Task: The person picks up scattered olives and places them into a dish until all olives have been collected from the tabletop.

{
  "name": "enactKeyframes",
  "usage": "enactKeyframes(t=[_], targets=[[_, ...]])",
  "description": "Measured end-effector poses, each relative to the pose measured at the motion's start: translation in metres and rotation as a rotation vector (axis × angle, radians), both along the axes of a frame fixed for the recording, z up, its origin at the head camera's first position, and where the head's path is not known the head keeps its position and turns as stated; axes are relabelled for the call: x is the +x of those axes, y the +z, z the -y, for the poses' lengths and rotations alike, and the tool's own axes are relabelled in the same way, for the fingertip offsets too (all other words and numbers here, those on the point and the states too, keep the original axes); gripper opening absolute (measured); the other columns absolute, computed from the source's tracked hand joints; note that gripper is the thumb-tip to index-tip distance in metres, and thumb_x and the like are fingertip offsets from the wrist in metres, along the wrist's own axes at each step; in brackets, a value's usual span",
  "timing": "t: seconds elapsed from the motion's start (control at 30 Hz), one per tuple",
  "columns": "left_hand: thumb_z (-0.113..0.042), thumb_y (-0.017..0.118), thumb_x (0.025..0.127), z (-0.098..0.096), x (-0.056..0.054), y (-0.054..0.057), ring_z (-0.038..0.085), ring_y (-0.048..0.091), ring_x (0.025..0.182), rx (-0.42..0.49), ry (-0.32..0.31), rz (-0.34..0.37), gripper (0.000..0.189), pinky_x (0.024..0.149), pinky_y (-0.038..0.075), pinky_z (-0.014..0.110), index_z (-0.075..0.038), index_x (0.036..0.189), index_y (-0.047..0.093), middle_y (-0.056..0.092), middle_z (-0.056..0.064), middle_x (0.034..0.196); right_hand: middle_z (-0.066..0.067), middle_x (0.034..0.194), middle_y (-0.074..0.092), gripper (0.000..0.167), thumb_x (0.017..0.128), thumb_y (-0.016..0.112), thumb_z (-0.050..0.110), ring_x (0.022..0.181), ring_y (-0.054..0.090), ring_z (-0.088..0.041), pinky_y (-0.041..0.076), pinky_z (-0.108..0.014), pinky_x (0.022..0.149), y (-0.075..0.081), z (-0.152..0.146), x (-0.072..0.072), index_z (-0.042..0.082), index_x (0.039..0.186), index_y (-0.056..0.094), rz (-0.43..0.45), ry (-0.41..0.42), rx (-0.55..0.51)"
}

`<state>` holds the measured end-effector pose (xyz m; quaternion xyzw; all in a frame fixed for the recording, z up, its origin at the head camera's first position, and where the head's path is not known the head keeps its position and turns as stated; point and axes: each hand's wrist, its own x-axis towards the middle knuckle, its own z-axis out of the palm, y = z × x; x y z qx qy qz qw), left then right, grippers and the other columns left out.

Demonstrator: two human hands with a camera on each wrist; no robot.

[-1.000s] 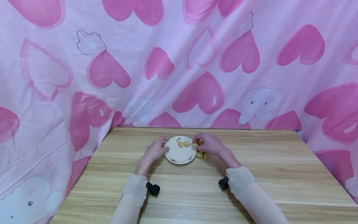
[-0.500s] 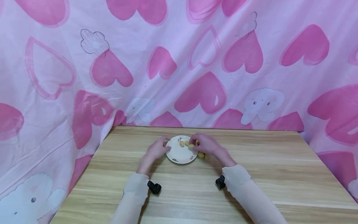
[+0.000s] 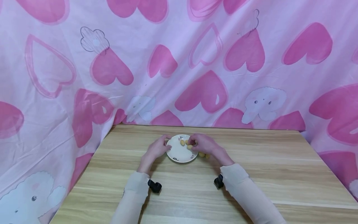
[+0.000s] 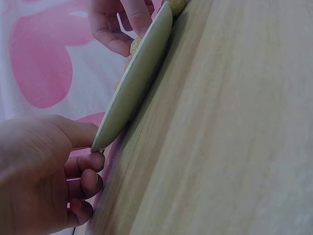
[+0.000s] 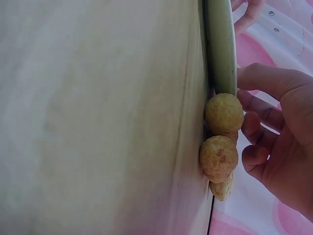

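Observation:
A white plate (image 3: 181, 155) with small printed marks lies on the table. My left hand (image 3: 158, 147) grips its left rim; in the left wrist view the thumb lies over the edge and the other fingers curl below. My right hand (image 3: 205, 144) reaches over the right rim, its fingertips at a small tan oval nut (image 3: 190, 147) low on the plate. Two more such nuts lie near it, one nut (image 3: 182, 142) in plain sight and another partly behind the fingers. Outside the right rim several rough-shelled tan nuts (image 5: 219, 159) sit together under the right hand.
The wooden table (image 3: 179, 193) reaches back to a pink curtain (image 3: 162, 93) printed with hearts. A black wrist camera (image 3: 154, 186) sits at the left cuff, and a second black camera (image 3: 219, 181) at the right cuff.
My right hand has moved left from the plate's right edge to over the plate, bringing a nut in with it. The left hand has stayed at the rim.

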<state>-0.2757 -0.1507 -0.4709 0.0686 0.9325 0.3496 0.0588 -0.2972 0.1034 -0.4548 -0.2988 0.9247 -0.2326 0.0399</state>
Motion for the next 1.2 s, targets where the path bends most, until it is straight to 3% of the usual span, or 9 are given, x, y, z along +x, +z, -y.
enactKeyframes(t=[0.1, 0.3, 0.5, 0.77, 0.93, 1.2], targets=[[-0.023, 0.067, 0.092, 0.0, 0.0, 0.001, 0.016, 0.057, 0.077, -0.002, 0.001, -0.007, 0.046, 0.071, 0.043, 0.032, -0.018, 0.137, 0.054, 0.063, 0.002, 0.089, 0.006, 0.1, 0.069, 0.022, 0.081, 0.075, 0.01, 0.094, 0.06, -0.012, 0.05, -0.036, 0.089, 0.001, 0.0, 0.0, 0.019, 0.101, 0.073, 0.013, -0.002, -0.004], [-0.022, 0.066, 0.092, -0.001, 0.0, 0.001, 0.016, 0.055, 0.074, -0.006, -0.005, -0.019, 0.045, 0.069, 0.042, 0.031, -0.018, 0.136, 0.055, 0.063, 0.002, 0.086, 0.006, 0.101, 0.068, 0.017, 0.087, 0.073, 0.016, 0.094, 0.059, -0.012, 0.049, -0.038, 0.09, 0.006, -0.005, 0.005, 0.019, 0.104, 0.073, 0.104, -0.085, -0.079], [-0.022, 0.066, 0.093, -0.001, 0.0, -0.001, 0.016, 0.053, 0.072, -0.005, -0.01, -0.026, 0.045, 0.065, 0.041, 0.03, -0.016, 0.136, 0.055, 0.061, 0.002, 0.084, 0.006, 0.099, 0.068, 0.012, 0.091, 0.072, 0.02, 0.093, 0.06, -0.015, 0.049, -0.038, 0.087, 0.008, -0.016, 0.009, 0.018, 0.103, 0.072, 0.107, -0.107, -0.112], [-0.022, 0.066, 0.093, 0.0, 0.0, -0.001, 0.016, 0.057, 0.077, -0.005, -0.001, -0.008, 0.046, 0.071, 0.044, 0.031, -0.016, 0.137, 0.054, 0.064, 0.003, 0.089, 0.003, 0.101, 0.069, 0.016, 0.093, 0.068, 0.019, 0.091, 0.061, -0.017, 0.051, -0.036, 0.082, 0.008, -0.032, 0.012, 0.014, 0.108, 0.072, 0.103, -0.124, -0.172], [-0.022, 0.066, 0.093, 0.001, 0.0, -0.001, 0.017, 0.058, 0.078, -0.012, 0.002, -0.009, 0.046, 0.072, 0.045, 0.033, -0.015, 0.138, 0.054, 0.065, 0.003, 0.09, 0.003, 0.103, 0.068, 0.016, 0.094, 0.067, 0.02, 0.089, 0.061, -0.018, 0.051, -0.035, 0.079, 0.011, -0.041, 0.008, 0.014, 0.108, 0.072, 0.13, -0.157, -0.21], [-0.023, 0.066, 0.093, -0.001, -0.001, -0.002, 0.016, 0.058, 0.078, -0.016, 0.005, 0.0, 0.046, 0.073, 0.045, 0.033, -0.016, 0.137, 0.054, 0.065, 0.002, 0.09, -0.005, 0.108, 0.069, 0.019, 0.093, 0.068, 0.017, 0.096, 0.061, -0.024, 0.05, -0.038, 0.083, 0.011, -0.058, -0.006, 0.012, 0.11, 0.071, 0.067, -0.144, -0.199]])
